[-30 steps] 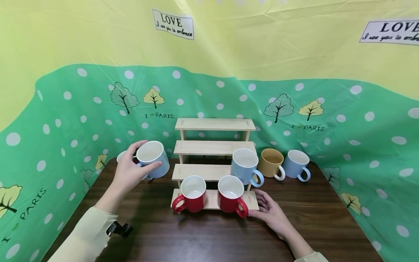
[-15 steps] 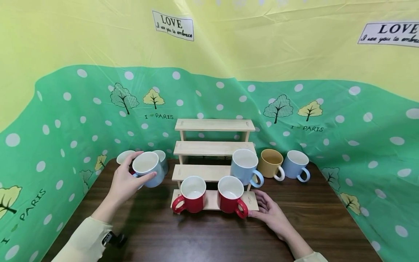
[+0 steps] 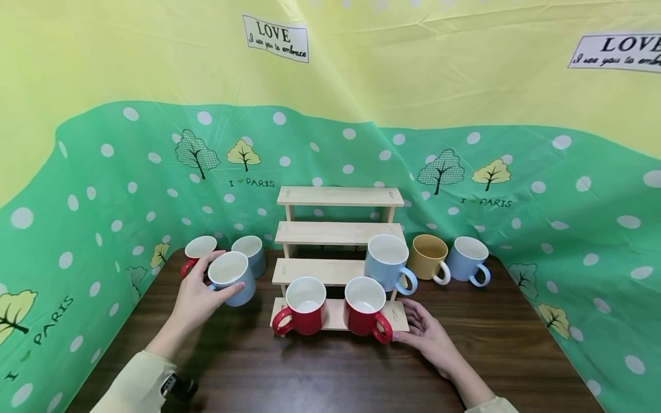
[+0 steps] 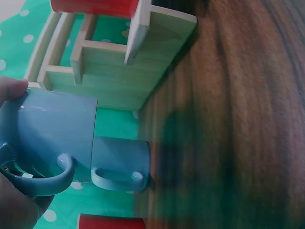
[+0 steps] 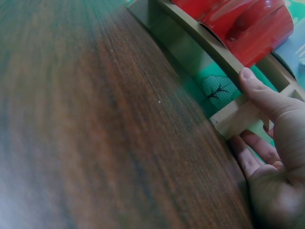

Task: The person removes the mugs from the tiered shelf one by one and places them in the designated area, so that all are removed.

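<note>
My left hand (image 3: 196, 295) holds a light blue mug (image 3: 238, 287) with a white inside, thumb and fingers on opposite sides of it. In the left wrist view that mug (image 4: 57, 129) is raised off the table, its handle towards the palm. My right hand (image 3: 431, 339) grips the lower right end of a four-step wooden shelf (image 3: 338, 196), the thumb at the front edge, as the right wrist view shows. Two red mugs, a left one (image 3: 308, 321) and a right one (image 3: 360, 318), stand on the lowest step. A blue mug (image 3: 381, 272) occupies the right of the step above.
Behind the left hand stand another blue mug (image 3: 256, 261) and a red mug (image 3: 201, 246) with a white inside. Right of the shelf are a tan mug (image 3: 426, 267) and a blue mug (image 3: 462, 267). A patterned cloth (image 3: 330, 143) hangs behind the dark wooden table (image 3: 310, 378).
My left hand has brought the blue mug down and towards me, uncovering the blue and red mugs behind it. The right hand stays at the shelf's end.
</note>
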